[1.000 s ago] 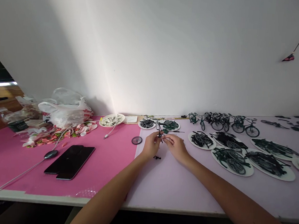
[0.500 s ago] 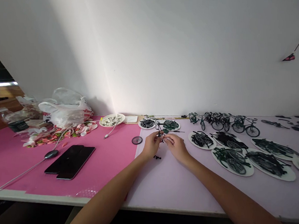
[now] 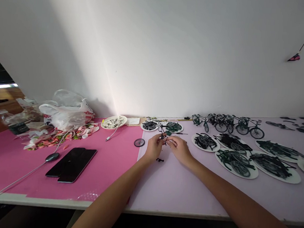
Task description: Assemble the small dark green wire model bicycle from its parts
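Dark bicycle part [image 3: 162, 131], with its long axis pointed toward about eleven o'clock, is pinched above the table [image 3: 177, 190] by the nearer left hand [image 3: 154, 148], while at four o'clock the right hand [image 3: 179, 150] is pressed together at fingertips, its exact hold not being distinguishable.

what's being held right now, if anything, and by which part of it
A small dark bicycle part, at its lower end, between both hands' fingertips; finer detail cannot be told.
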Demonstrator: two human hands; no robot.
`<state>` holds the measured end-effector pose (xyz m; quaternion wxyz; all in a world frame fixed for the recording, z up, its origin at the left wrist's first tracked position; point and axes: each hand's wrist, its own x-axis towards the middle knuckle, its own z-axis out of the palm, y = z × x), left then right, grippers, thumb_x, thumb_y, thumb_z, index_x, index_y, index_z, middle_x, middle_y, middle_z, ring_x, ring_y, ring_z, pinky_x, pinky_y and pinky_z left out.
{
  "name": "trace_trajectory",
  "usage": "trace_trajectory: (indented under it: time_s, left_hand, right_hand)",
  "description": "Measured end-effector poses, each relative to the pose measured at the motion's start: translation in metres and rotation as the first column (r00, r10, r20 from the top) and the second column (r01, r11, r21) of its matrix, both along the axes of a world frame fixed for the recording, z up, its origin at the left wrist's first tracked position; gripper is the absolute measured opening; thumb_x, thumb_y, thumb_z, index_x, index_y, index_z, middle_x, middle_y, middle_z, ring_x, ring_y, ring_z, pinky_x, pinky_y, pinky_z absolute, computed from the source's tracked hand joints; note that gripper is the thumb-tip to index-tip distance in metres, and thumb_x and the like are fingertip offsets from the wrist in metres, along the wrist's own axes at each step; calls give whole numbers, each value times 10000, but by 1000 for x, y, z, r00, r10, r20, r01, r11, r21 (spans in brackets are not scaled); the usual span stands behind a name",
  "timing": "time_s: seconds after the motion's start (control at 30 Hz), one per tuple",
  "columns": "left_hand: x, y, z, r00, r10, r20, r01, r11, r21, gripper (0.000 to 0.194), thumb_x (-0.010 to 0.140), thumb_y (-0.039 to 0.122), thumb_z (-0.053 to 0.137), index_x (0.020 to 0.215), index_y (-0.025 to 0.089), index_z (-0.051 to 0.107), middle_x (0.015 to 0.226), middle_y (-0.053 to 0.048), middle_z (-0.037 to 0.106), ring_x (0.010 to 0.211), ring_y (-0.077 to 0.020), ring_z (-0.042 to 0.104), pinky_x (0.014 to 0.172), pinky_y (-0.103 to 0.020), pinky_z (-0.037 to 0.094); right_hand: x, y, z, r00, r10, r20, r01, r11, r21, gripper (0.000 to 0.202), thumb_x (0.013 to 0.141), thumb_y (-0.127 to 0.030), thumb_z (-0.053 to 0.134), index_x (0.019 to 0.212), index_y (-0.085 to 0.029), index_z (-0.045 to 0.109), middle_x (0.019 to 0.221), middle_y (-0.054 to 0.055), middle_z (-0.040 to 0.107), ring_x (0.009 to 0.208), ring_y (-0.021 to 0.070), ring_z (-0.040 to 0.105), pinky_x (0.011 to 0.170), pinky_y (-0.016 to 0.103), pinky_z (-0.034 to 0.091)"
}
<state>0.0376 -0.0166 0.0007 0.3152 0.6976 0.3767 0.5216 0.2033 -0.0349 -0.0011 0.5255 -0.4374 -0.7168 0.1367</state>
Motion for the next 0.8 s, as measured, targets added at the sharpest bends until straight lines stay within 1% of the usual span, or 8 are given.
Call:
trace_trajectory:
  time_s: [0.23, 0.4, 0.5, 0.67, 0.8]
  left_hand:
    - [0, 0, 0, 1000, 9, -16, -9, 1000, 15, 303, 983, 260, 600, 1231, 140, 725, 1034, -103, 785, 801, -172, 732, 776, -287, 607]
    - [0, -1, 1, 1000, 7, -27, -6, 1000, 15, 296, 984, 251, 585, 1224, 148, 726, 1034, -94, 785, 789, -164, 725, 741, -268, 596]
    - [0, -1, 1, 1000, -1, -14, 1, 1000, 9, 297, 986, 250, 585, 1225, 143, 725, 1060, -104, 783, 801, -169, 734, 760, -278, 602]
    - [0, -1, 1, 1000, -1, 5, 1, 1000, 5, 294, 979, 261, 602, 1215, 141, 730, 1102, -122, 782, 819, -180, 743, 803, -313, 622]
    - [0, 0, 0, 1000, -6, 26, 6, 1000, -3, 297, 988, 275, 586, 1218, 145, 723, 1123, -125, 776, 847, -185, 745, 832, -332, 628]
  right_hand:
    - [0, 0, -1, 1000, 13, -5, -13, 1000, 5, 229, 952, -357, 574, 936, -211, 750, 873, 66, 722, 686, 191, 583, 643, 289, 465]
    - [0, 1, -1, 1000, 4, 9, -4, 1000, -5, 218, 946, -344, 574, 923, -212, 746, 865, 63, 719, 688, 192, 582, 647, 291, 456]
    - [0, 1, -2, 1000, 3, 9, -3, 1000, -5, 223, 944, -349, 574, 926, -205, 744, 867, 63, 716, 679, 188, 573, 644, 291, 452]
    - [-2, 0, -2, 1000, -13, 9, 13, 1000, 0, 237, 945, -367, 577, 927, -203, 746, 782, 47, 670, 646, 186, 549, 624, 293, 447]
    - [-2, -4, 3, 1000, -24, 13, 24, 1000, -12, 261, 950, -414, 585, 941, -203, 738, 712, 25, 614, 597, 171, 510, 582, 285, 416]
